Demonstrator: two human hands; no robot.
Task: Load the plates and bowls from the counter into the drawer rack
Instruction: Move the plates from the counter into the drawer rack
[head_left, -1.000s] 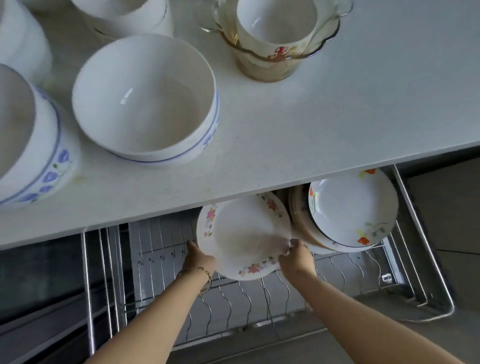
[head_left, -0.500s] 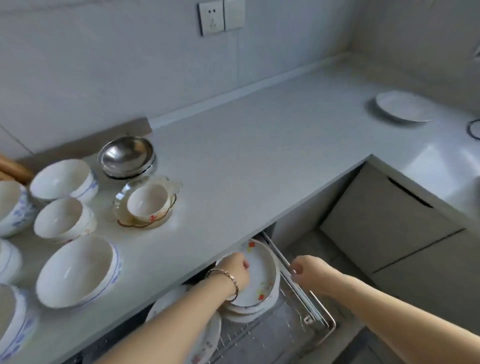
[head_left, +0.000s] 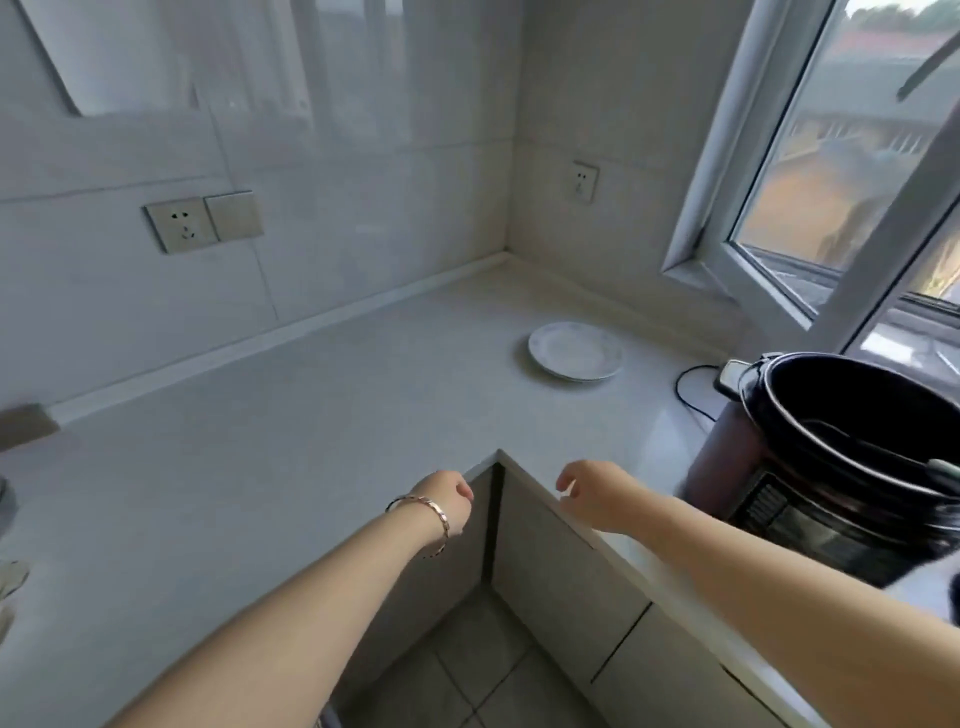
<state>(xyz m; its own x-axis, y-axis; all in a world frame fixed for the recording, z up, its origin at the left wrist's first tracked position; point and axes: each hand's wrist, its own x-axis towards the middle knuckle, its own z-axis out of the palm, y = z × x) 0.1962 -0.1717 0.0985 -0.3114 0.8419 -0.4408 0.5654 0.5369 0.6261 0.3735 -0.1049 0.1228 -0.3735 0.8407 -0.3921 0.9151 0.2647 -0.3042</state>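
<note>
Two hands are seen at the inner corner of the counter (head_left: 311, 415): the left hand (head_left: 447, 501) loosely curled, the right hand (head_left: 597, 493) half open, nothing held. One plate (head_left: 575, 351) is left lying far back, beside one black cooker (head_left: 852, 447).

The pale L-shaped surface (head_left: 322, 415) ran into the corner beneath the window. A white plate (head_left: 575, 351) lay flat near that corner. To its right stood an open dark rice cooker (head_left: 841, 452), its black cord (head_left: 693, 387) trailing on the surface between them.
</note>
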